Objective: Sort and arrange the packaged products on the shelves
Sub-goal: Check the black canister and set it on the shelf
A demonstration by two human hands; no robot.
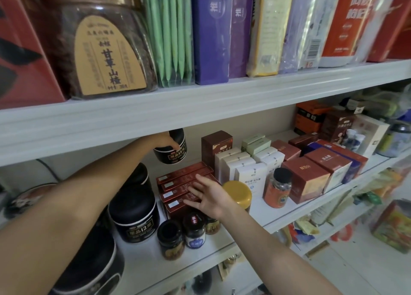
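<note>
Jar (172, 152) rigid, prob light, slick: L hand (165, 141) grips its side; R hand (210, 198) spread, red boxes (178, 179) under it.

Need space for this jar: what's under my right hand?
Flat dark-red boxes lie under your open right hand, its palm hides some; left hand grips the black jar.
</note>
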